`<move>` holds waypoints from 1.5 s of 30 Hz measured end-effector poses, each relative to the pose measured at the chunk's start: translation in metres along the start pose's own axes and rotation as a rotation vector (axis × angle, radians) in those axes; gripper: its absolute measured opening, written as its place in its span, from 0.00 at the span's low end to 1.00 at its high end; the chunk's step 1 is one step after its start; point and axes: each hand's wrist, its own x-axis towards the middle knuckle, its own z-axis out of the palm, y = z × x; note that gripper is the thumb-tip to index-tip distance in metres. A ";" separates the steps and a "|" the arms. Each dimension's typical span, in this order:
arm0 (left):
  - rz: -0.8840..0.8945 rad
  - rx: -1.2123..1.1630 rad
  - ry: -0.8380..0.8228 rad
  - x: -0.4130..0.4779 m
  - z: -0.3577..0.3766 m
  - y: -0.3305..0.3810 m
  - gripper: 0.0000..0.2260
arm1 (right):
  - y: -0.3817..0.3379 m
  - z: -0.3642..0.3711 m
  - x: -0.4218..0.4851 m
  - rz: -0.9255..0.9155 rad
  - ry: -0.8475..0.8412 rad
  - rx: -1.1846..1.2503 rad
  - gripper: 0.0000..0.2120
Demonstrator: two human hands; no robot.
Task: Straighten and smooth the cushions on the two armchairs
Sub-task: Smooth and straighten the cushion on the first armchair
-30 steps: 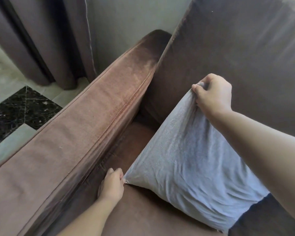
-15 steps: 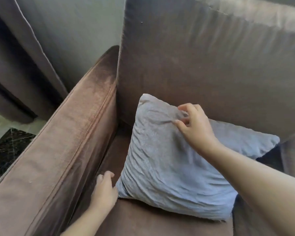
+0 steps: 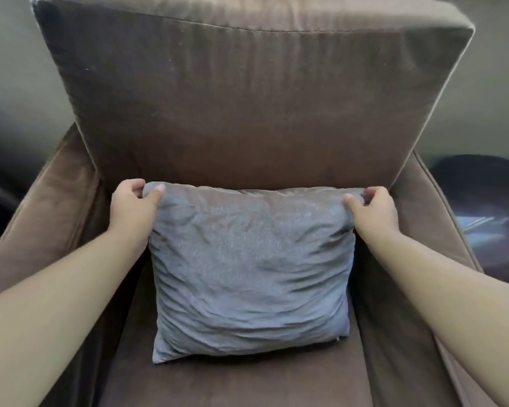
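- Head view: the grey cushion (image 3: 249,268) now stands square in the middle of the seat, leaning on the brown back cushion (image 3: 247,101); half a second ago it sat skewed toward the left armrest.
- Left hand (image 3: 131,211) has left the bottom corner and pinches the top left corner; right hand (image 3: 373,212) pinches the top right.
- Straightening looks nearly done; creases remain, so smoothing is left.
- Count: one grey cushion, one back cushion, one armchair (image 3: 56,218) in view, two hands.

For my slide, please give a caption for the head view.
Both hands, left hand and right hand, pinch grey cushion's top corners on brown armchair.
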 end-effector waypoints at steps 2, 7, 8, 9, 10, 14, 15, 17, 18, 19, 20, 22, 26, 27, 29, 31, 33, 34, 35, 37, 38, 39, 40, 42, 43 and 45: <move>-0.065 -0.033 -0.016 0.004 0.001 -0.003 0.22 | -0.004 0.005 0.011 0.163 0.071 0.137 0.25; -0.036 0.018 0.052 0.014 -0.012 -0.014 0.02 | 0.001 -0.001 0.022 0.173 0.091 0.135 0.08; -0.022 0.046 0.055 0.017 -0.019 -0.016 0.05 | 0.004 -0.005 0.022 0.159 0.116 0.144 0.08; -0.010 0.093 0.051 0.018 -0.025 -0.018 0.06 | 0.006 -0.008 0.023 0.142 0.132 0.153 0.08; 0.005 0.139 0.054 0.018 -0.029 -0.018 0.05 | 0.007 -0.010 0.022 0.133 0.144 0.165 0.08; 0.031 0.312 0.095 0.004 -0.025 -0.010 0.05 | 0.008 -0.004 0.011 0.023 0.112 0.149 0.10; 0.063 0.393 0.082 -0.003 -0.021 -0.006 0.09 | 0.010 -0.001 0.005 -0.015 0.086 0.143 0.10; 0.214 0.585 0.033 -0.021 -0.009 0.000 0.18 | 0.025 0.003 -0.010 -0.023 0.013 0.194 0.12; 0.342 0.687 0.014 -0.032 0.000 0.003 0.20 | 0.037 0.006 -0.017 0.006 -0.027 0.220 0.14; 0.488 0.750 -0.031 -0.042 0.012 0.006 0.21 | 0.052 0.009 -0.025 0.046 -0.068 0.219 0.16; 0.613 0.771 -0.112 -0.052 0.027 0.010 0.22 | 0.070 0.013 -0.032 0.085 -0.114 0.195 0.16; 0.745 0.722 -0.304 -0.073 0.065 0.023 0.23 | 0.110 0.024 -0.049 0.186 -0.206 0.140 0.17; 0.816 0.614 -0.534 -0.108 0.156 0.060 0.19 | 0.195 0.050 -0.082 0.443 -0.262 0.092 0.18; 0.820 0.595 -0.554 -0.113 0.178 0.067 0.19 | 0.211 0.057 -0.087 0.463 -0.266 0.097 0.16; 0.844 0.580 -0.546 -0.122 0.212 0.078 0.20 | 0.237 0.069 -0.094 0.423 -0.246 0.112 0.11; 0.829 0.597 -0.516 -0.130 0.233 0.085 0.20 | 0.250 0.077 -0.099 0.373 -0.204 0.106 0.06; 0.812 0.677 -0.460 -0.133 0.246 0.086 0.18 | 0.258 0.081 -0.103 0.350 -0.196 0.060 0.08; 0.817 0.711 -0.430 -0.131 0.250 0.087 0.17 | 0.261 0.083 -0.106 0.335 -0.202 0.036 0.13; 0.810 0.709 -0.412 -0.129 0.253 0.087 0.14 | 0.262 0.084 -0.107 0.334 -0.219 0.013 0.14; 0.716 0.598 -0.403 -0.125 0.257 0.092 0.10 | 0.263 0.082 -0.110 0.362 -0.256 -0.046 0.11; 0.655 0.529 -0.400 -0.123 0.258 0.096 0.08 | 0.264 0.081 -0.113 0.382 -0.267 -0.080 0.09; 0.611 0.470 -0.389 -0.122 0.259 0.100 0.07 | 0.264 0.078 -0.119 0.406 -0.280 -0.119 0.08; 0.594 0.425 -0.376 -0.122 0.260 0.105 0.05 | 0.264 0.076 -0.125 0.422 -0.298 -0.151 0.07; 0.612 0.387 -0.359 -0.124 0.259 0.113 0.04 | 0.263 0.072 -0.136 0.437 -0.331 -0.195 0.05; 0.627 0.382 -0.351 -0.124 0.258 0.114 0.03 | 0.262 0.071 -0.140 0.443 -0.353 -0.221 0.06; 0.635 0.375 -0.336 -0.124 0.260 0.112 0.04 | 0.258 0.071 -0.141 0.477 -0.381 -0.261 0.07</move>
